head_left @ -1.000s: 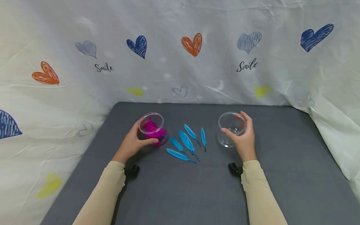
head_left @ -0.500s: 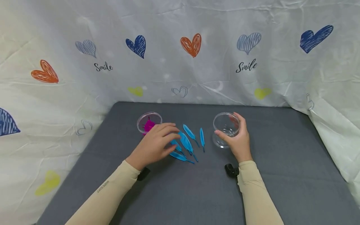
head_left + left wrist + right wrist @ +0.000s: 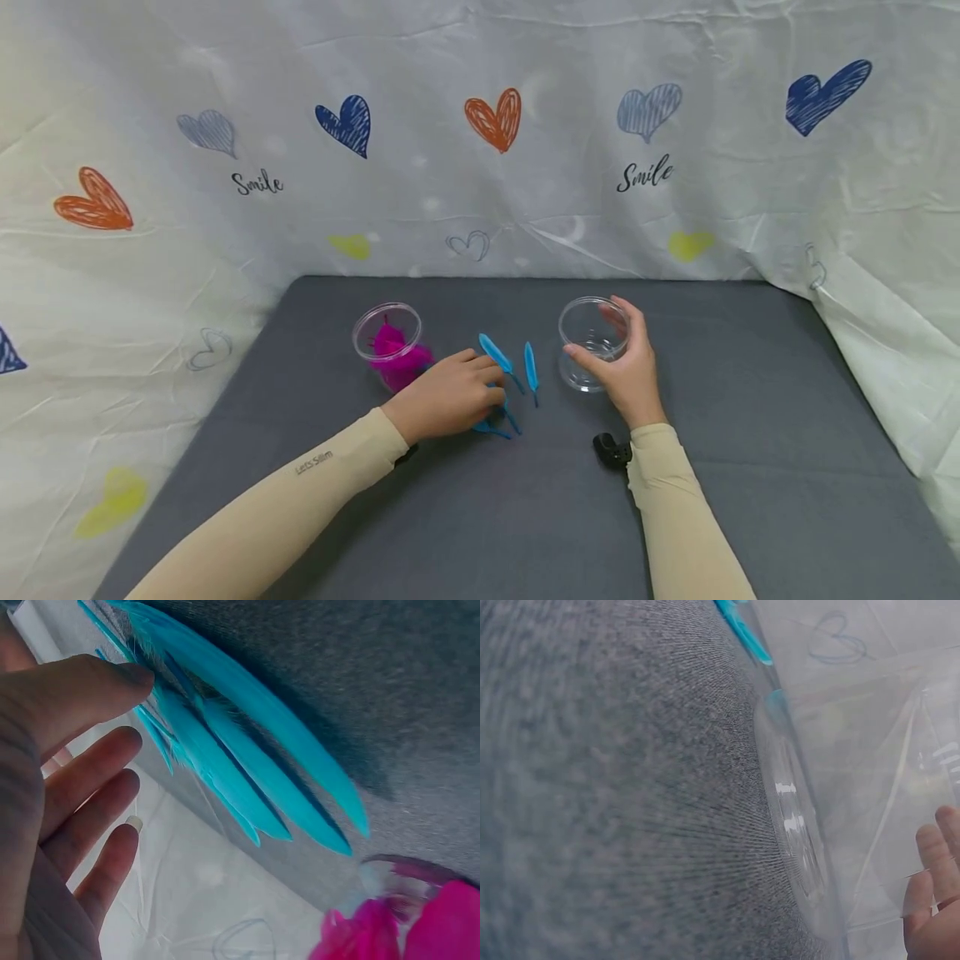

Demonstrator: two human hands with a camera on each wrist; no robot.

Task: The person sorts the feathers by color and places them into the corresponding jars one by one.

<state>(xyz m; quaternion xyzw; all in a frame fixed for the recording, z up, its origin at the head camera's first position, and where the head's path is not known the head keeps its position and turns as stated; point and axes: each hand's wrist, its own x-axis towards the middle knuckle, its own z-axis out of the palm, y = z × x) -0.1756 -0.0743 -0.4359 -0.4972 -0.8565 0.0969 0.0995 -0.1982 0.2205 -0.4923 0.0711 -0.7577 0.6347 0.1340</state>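
My left hand reaches over a group of light blue feathers on the table, hiding part of them in the head view. In the left wrist view, its thumb lies over the feathers near their quills; the other visible fingers are loosely bent and apart from them. Two feathers, including a small upright one, lie uncovered to the hand's right. My right hand grips a clear plastic cup from its right side, thumb in front and fingers behind. Nothing shows inside that cup.
Left of the feathers stands a second clear cup holding bright pink, soft-looking pieces with thin stems. Grey cloth covers the table. Behind it hangs a white sheet printed with hearts and "Smile".
My left hand has let go of the cup with the pink pieces and moved right, over the blue feathers. The right hand keeps its grip on the other cup.
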